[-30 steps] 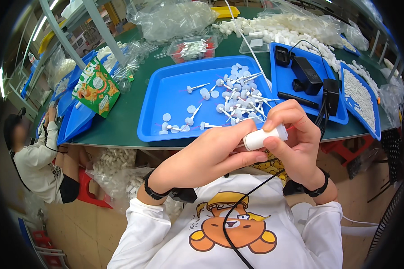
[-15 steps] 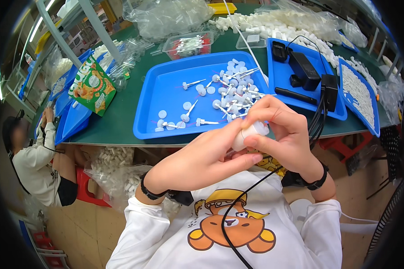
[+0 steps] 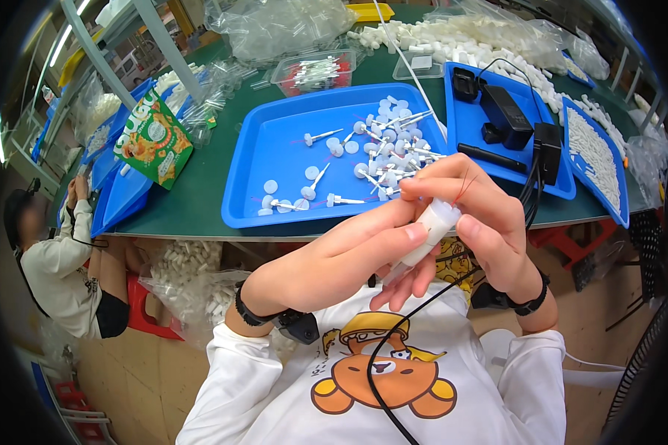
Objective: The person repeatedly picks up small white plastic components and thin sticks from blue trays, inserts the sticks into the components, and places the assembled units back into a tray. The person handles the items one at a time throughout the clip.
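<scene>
My left hand (image 3: 349, 256) is closed round a slim white plastic tube (image 3: 436, 219), tilted with its lower end toward my body. That lower end looks clear. My right hand (image 3: 493, 215) curls its fingers and thumb about the tube's upper end, the thumb against the rim. A thin reddish thread (image 3: 465, 185) shows beside the right fingers; where it is fastened I cannot tell. Just beyond my hands is a large blue tray (image 3: 256, 174), with white translucent discs (image 3: 312, 173) and thin white pointed stems fitted with discs (image 3: 321, 138), mostly heaped at its right.
A second blue tray (image 3: 467, 174) at the right holds black adapters and cables (image 3: 506, 115). Beyond are a clear tub of sticks (image 3: 315, 76) and piled white tubes (image 3: 453, 44). A green snack bag (image 3: 156, 141) stands left. A co-worker (image 3: 59, 259) sits at far left.
The tube has turned to show more of its length, and its lower part now shows below my left thumb. My right fingers have loosened and shifted slightly right; the reddish thread has come into sight.
</scene>
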